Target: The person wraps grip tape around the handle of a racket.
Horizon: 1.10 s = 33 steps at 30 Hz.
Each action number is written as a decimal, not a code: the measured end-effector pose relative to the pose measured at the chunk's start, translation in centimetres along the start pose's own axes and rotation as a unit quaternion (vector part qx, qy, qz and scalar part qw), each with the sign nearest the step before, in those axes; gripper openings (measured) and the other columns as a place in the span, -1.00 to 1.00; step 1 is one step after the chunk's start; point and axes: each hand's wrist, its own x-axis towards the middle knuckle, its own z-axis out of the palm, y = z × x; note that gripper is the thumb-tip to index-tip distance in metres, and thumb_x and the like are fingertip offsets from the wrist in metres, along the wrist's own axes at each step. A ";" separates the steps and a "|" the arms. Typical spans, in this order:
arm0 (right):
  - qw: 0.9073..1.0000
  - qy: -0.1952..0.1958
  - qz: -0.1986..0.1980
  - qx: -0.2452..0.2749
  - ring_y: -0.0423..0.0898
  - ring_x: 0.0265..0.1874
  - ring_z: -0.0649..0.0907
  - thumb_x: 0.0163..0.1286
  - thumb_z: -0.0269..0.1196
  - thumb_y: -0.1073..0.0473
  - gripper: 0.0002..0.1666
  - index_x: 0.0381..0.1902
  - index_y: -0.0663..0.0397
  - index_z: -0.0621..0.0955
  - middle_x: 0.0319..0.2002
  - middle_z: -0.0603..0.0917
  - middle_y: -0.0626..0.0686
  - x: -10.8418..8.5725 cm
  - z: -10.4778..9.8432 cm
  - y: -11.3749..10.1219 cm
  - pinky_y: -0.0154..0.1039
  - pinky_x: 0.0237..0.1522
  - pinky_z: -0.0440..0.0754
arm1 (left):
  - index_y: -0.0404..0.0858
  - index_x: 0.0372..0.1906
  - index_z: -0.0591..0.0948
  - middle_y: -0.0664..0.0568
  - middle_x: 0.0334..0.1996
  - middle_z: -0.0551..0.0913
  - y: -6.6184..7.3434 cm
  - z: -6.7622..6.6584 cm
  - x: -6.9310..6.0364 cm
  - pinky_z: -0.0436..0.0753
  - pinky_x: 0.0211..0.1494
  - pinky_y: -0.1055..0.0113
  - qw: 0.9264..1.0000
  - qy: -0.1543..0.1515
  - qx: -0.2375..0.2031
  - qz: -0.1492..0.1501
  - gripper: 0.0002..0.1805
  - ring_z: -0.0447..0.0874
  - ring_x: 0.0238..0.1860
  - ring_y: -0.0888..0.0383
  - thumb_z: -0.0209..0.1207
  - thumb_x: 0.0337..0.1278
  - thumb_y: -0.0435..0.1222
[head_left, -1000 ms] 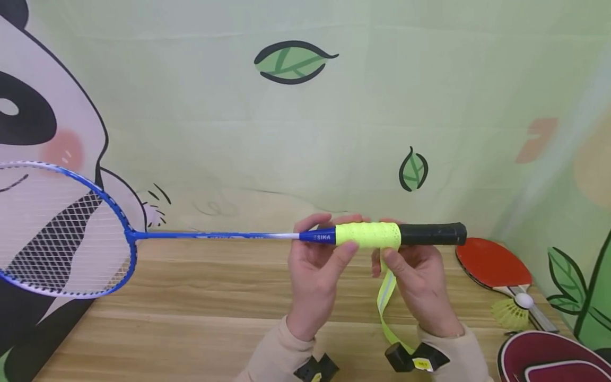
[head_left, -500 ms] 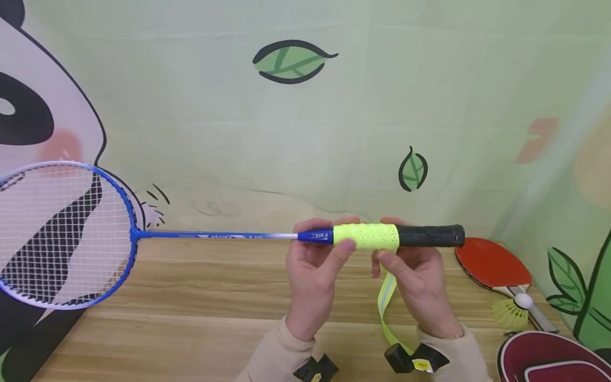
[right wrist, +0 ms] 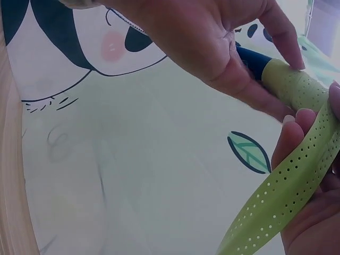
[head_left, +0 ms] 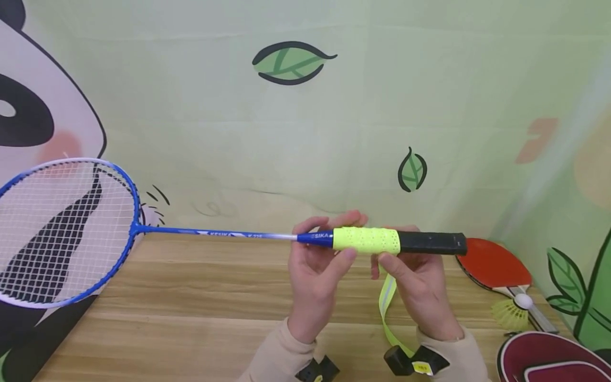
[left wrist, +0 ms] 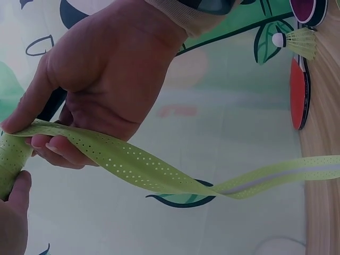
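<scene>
A blue and white badminton racket (head_left: 215, 233) is held level above the table, its strung head at the left. Perforated yellow-green tape (head_left: 366, 240) is wound round the upper part of its handle; the rest of the handle (head_left: 431, 243) is black. My left hand (head_left: 315, 281) grips the racket near the cone, thumb at the tape's lower edge. With thumb and fingers my right hand (head_left: 422, 292) pinches the tape where its loose strip (head_left: 387, 297) leaves the handle. In the right wrist view the strip (right wrist: 287, 191) hangs from the wrapped part (right wrist: 297, 85).
On the wooden table (head_left: 191, 318) at the right lie a red table tennis bat (head_left: 496, 262), a yellow shuttlecock (head_left: 512, 313) and a maroon case (head_left: 553, 358). A printed cloth (head_left: 310, 132) with a panda and leaves stands behind.
The racket has turned about its long axis, its strings now facing the camera more, and the handle end has dipped slightly. The fingers behind the handle have shifted.
</scene>
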 end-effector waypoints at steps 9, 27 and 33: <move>1.000 0.002 0.005 -0.014 -0.04 -0.47 0.59 0.31 0.07 0.63 -0.36 0.34 0.39 0.28 -0.11 0.64 0.13 -0.2 0.0 -0.1 -0.27 -0.41 0.64 | -0.27 0.11 0.30 -0.21 0.03 0.63 0.1 -0.2 0.0 0.57 0.19 0.06 1.000 -0.005 0.027 0.004 -0.58 0.62 0.07 -0.16 0.11 0.23 -0.58; 0.999 0.003 -0.011 -0.040 -0.05 -0.53 0.60 0.26 0.14 0.63 -0.49 0.19 0.45 0.44 -0.33 0.65 0.13 -0.1 -0.2 -0.1 -0.27 -0.46 0.63 | -0.27 -0.02 0.39 -0.12 -0.09 0.69 0.3 -0.2 -0.1 0.66 0.03 0.23 0.997 0.041 0.070 -0.014 -0.66 0.67 -0.01 -0.04 0.26 0.19 -0.44; 1.000 0.002 -0.008 -0.027 -0.02 -0.54 0.58 0.25 0.14 0.65 -0.55 0.12 0.47 0.47 -0.30 0.65 0.15 -0.1 -0.2 0.0 -0.25 -0.47 0.62 | -0.28 0.02 0.37 -0.20 -0.03 0.67 0.2 -0.1 -0.1 0.59 0.14 0.05 0.998 0.032 0.061 0.006 -0.66 0.64 0.04 -0.13 0.20 0.21 -0.50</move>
